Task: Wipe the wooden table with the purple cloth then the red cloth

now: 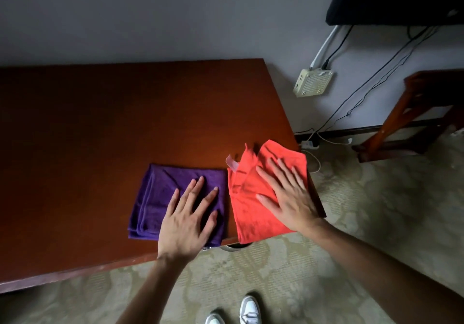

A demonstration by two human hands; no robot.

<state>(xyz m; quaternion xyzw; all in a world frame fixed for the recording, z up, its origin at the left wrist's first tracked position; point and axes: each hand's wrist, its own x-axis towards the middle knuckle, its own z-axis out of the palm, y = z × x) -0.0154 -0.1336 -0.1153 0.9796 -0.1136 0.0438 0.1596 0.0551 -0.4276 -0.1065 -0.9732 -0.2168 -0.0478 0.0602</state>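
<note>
Spanning a grey-walled room, wooden table [105, 128], patterned carpet [376, 210]

Cream router [313, 82] and dangling cables [361, 77] on the wall, patterned carpet [376, 210], white sneakers [249, 310].

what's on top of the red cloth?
The right hand lies flat, fingers spread, on the red cloth. A pale tag shows at its far corner. Cloth beneath the palm is hidden.

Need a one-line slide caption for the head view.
Left hand flat on the folded purple cloth, right hand flat on the red cloth, near the wooden table's front corner.
</note>
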